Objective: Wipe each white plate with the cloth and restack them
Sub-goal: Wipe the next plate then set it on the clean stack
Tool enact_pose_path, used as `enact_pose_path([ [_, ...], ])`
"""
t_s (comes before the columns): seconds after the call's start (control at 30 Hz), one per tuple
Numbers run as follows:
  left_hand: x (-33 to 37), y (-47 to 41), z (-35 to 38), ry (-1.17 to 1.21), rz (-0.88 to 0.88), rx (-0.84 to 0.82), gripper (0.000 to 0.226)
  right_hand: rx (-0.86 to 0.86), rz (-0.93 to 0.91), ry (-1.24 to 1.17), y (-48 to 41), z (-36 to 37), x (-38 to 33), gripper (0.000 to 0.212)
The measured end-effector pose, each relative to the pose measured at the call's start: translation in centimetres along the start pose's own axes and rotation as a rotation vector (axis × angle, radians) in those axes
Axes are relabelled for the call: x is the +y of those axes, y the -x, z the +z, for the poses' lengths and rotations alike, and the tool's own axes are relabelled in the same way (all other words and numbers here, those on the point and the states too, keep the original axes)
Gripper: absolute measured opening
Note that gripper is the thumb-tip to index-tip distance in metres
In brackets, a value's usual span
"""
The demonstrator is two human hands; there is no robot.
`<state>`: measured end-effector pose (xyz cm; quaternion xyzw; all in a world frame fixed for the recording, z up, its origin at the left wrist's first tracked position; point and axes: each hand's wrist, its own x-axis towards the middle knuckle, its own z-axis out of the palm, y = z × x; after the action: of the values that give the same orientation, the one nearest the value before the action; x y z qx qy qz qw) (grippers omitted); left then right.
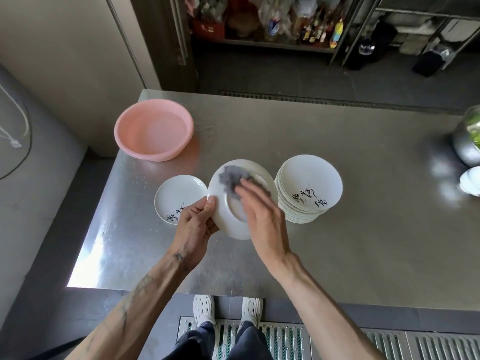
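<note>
Steel counter in my view carries one pink basin, one single plate lying flat at left, and one stack of white plates at right, too close-packed for me to count. Left hand grips the rim of one held plate, tilted underside-up between them. Right hand, fingers fairly straight, presses one grey cloth against that underside.
</note>
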<state>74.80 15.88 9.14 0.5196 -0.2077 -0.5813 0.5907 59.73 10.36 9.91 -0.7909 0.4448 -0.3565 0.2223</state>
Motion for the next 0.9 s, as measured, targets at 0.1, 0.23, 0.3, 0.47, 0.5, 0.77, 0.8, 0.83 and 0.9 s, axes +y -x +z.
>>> enact_pose_path([
  [0.1, -0.2, 0.0, 0.1, -0.004, -0.006, 0.014, 0.047, 0.05, 0.148, 0.018, -1.2, 0.1, -0.4, 0.029],
  [0.23, -0.1, -0.4, -0.1, 0.037, 0.001, 0.038, 0.033, -0.089, -0.057, -0.007, 1.4, 1.0, -2.1, 0.028],
  [0.3, -0.1, -0.3, -0.3, 0.038, -0.004, 0.042, 0.034, -0.084, -0.029, 0.008, 1.1, 0.4, -1.3, 0.031],
  [0.47, -0.1, -0.2, 0.0, 0.039, -0.01, 0.069, 0.03, -0.064, -0.005, 0.078, 0.9, 0.4, -1.7, 0.045],
  [0.5, 0.0, -0.3, 0.0, 0.045, -0.008, 0.065, 0.029, -0.097, -0.069, 0.073, 1.6, 0.7, -1.8, 0.047],
  [0.77, 0.2, 0.0, -0.2, 0.068, -0.003, 0.064, 0.035, 0.037, 0.106, 0.04, -2.5, -2.0, 1.8, 0.034],
  [0.8, 0.2, 0.0, -0.1, 0.07, -0.004, 0.065, 0.034, 0.071, 0.13, 0.022, -2.4, -2.0, 1.9, 0.032],
  [0.83, 0.1, 0.1, 0.0, 0.071, -0.005, 0.069, 0.034, 0.084, 0.168, 0.006, -2.0, -2.0, 1.8, 0.032],
  [0.9, -0.1, 0.3, 0.4, 0.064, -0.009, 0.074, 0.04, 0.072, 0.27, 0.008, -0.8, -1.4, 1.5, 0.034],
])
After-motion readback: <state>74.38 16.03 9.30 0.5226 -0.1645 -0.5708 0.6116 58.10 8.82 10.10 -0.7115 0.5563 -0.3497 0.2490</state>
